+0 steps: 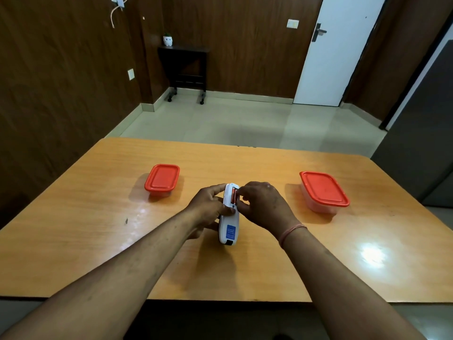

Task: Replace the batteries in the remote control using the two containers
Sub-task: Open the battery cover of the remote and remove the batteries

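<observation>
A: Where is the remote control (229, 217)?

B: Mid-worktop, nearer the near edge than the far one; it lies back-up, tilted a little, its battery bay uncovered at the far end; a blue label shows near its near end.

A: And the left hand (208, 207)?

B: Its grip is closed around the remote's left side, thumb laid across the white back, fingers curled underneath; it holds the body steady.

A: The right hand (259, 204)?

B: Its fingertips are pressed together at the bay, pinching at the orange batteries (234, 194) seated there; whether a cell is actually lifted I cannot tell, since the fingers cover that edge; a pinkish thread band circles the wrist.

A: What else sits on the worktop (269, 266)?

B: Two clear tubs with red lids; the left container (162, 179) stands toward the far left, the right container (324, 190) toward the far right; both are lidded and well apart from the hands; their contents are hidden by the lids.

A: Anything in the way?

B: Nothing lies between the hands and either tub; a glare patch shines on the wood near the right forearm; beyond the far edge stand a small dark side table (183, 67) and a white door (335, 50).
</observation>
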